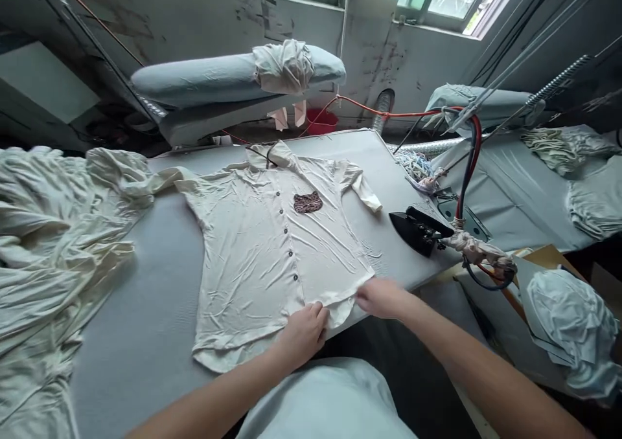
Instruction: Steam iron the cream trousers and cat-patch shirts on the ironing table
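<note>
A cream button-front shirt (272, 245) lies spread flat on the grey ironing table (146, 322), collar away from me, with a small dark patterned patch (308, 202) on its chest. My left hand (305, 333) is closed on the shirt's bottom hem near the button line. My right hand (380, 296) pinches the hem at the shirt's near right corner. A black iron (416, 229) rests on the table's right side, apart from both hands.
A heap of cream garments (53, 245) covers the table's left end. A padded sleeve board (233, 79) with cloth on it stands behind. Red and black hoses (469, 167) rise from the iron. More folded cloth (568, 147) lies on the right table.
</note>
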`<act>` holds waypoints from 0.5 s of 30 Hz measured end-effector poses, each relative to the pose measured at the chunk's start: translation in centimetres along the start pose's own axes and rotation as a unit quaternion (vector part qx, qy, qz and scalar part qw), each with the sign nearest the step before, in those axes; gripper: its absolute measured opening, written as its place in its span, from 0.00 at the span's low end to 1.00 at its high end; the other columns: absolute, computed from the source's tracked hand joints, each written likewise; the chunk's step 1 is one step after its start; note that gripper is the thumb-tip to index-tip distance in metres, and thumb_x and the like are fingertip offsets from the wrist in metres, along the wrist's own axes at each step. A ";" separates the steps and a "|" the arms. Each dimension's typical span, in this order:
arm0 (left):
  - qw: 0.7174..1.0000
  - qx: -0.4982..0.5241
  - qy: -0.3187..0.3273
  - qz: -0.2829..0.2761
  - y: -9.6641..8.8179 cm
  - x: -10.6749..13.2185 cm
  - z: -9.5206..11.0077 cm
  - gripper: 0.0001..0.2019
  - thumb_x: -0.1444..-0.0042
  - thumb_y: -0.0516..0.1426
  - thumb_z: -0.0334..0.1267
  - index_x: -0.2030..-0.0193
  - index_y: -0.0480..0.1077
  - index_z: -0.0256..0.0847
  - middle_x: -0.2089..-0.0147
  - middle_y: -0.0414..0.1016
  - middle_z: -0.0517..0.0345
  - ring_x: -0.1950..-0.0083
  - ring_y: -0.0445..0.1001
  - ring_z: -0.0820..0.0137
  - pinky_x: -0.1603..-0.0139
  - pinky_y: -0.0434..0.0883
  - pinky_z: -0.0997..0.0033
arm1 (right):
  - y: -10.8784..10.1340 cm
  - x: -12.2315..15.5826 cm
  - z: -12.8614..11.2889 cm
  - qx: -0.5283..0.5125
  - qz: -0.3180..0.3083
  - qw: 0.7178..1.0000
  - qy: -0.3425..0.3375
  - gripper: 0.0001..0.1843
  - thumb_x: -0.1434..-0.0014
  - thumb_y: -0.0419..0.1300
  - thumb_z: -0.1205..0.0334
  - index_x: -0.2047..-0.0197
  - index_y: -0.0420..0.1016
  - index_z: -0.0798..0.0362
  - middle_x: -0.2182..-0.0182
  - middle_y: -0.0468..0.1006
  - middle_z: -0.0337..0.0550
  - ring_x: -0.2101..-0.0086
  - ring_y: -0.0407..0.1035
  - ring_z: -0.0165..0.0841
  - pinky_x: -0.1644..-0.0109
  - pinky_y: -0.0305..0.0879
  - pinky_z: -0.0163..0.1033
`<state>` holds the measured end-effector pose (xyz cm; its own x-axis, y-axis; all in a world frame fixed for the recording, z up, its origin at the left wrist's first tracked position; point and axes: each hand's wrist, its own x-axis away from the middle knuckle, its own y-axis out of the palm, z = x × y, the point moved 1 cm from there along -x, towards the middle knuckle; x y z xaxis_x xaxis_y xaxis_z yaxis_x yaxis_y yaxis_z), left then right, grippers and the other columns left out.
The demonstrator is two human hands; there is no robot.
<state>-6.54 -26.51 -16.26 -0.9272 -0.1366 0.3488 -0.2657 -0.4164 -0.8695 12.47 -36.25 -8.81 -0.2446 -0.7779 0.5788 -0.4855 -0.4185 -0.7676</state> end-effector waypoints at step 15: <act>0.959 0.138 -0.239 -0.060 -4.3 -6.1 5.9 0.15 0.43 0.55 0.45 0.59 0.78 0.40 0.57 0.82 0.44 0.54 0.79 0.52 0.57 0.69 0.60 | -4.6 -2.4 2.9 0.095 -0.061 0.990 -0.081 0.19 0.35 0.53 0.63 0.45 0.79 0.49 0.48 0.80 0.51 0.46 0.72 0.42 0.46 0.66 0.42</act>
<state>1.84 -29.23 -12.62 -0.6500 -0.4414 0.6186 -0.2226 -0.6678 -0.7103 17.74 -33.84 -7.43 -0.0492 -0.7742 0.6310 -0.3337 -0.5827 -0.7410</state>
